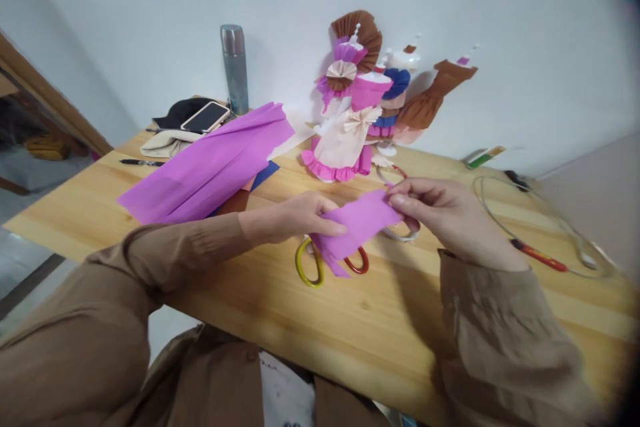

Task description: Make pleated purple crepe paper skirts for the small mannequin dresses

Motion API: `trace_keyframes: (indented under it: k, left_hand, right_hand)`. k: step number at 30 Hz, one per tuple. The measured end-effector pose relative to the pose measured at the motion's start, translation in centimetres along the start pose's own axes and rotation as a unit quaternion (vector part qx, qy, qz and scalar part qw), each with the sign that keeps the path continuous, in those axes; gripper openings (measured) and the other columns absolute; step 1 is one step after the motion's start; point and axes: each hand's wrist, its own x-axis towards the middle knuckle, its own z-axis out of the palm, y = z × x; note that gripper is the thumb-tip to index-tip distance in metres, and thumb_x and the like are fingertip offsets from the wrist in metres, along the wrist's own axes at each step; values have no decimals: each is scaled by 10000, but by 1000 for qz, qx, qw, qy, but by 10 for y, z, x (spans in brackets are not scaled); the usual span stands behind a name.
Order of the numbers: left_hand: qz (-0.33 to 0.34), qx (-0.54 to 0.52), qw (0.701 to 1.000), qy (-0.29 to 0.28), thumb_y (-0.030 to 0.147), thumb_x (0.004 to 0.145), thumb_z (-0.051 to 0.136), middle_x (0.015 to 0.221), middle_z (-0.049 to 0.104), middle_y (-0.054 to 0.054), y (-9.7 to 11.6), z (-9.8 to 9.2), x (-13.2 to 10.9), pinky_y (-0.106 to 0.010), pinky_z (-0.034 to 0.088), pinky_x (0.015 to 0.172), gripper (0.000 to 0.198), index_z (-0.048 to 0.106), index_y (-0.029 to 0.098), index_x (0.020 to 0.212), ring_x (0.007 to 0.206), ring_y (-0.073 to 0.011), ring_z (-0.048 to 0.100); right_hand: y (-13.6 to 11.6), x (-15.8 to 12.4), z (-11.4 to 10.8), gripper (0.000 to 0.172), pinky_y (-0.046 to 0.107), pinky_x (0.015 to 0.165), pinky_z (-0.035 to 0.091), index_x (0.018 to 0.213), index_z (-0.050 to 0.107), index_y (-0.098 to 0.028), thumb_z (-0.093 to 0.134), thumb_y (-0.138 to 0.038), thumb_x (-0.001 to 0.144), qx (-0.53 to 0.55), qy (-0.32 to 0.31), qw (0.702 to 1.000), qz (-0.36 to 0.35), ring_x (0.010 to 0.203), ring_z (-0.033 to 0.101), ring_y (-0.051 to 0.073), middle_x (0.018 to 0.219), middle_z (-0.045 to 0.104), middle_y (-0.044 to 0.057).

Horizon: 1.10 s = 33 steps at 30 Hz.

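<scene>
**Purple crepe paper strip held between two hands above the table**

Head view, the only view. Clock positions are read from the strip, with 12 o'clock pointing away from the wearer.

The purple crepe paper strip (370,217) is held above the wooden table (280,293), near its front edge. At 9 o'clock the left hand (313,213) grips one end, thumb on top, fingers beneath. At 3 o'clock the right hand (445,213) pinches the far corner between thumb and fingertips. The hands are apart, linked only by the paper. A narrow flap hangs toward 7 o'clock, over the scissors (299,263); one yellow and one red handle loop show, the remainder is mostly covered.

At 10 o'clock lies a large purple crepe paper sheet (215,170), creased lengthwise; beyond it are a smartphone (206,117) and, toward 11 o'clock, an upright vacuum flask (237,80). A pen (143,162) lies between 9 and 10 o'clock. Miniature dress forms (340,140) in paper gowns stand from 12 to 1 o'clock, near the wall. Just past 3 o'clock lies a red-handled tool (540,257) beside a looped cable; its exact type cannot be determined.
</scene>
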Motion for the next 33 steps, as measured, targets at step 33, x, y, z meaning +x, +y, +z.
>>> trace_keyframes:
  k: [33]
  left_hand:
    - [208,280,885,310,107,817,609,758,689,-17,-43,8,-32,-205,443,623,120,719,153,829,652,-89,571]
  right_hand:
    - [-11,5,77,300,217,399,290,613,562,-200,806,-369,655,345,-93,933,38,442,335,65,486,412,-49]
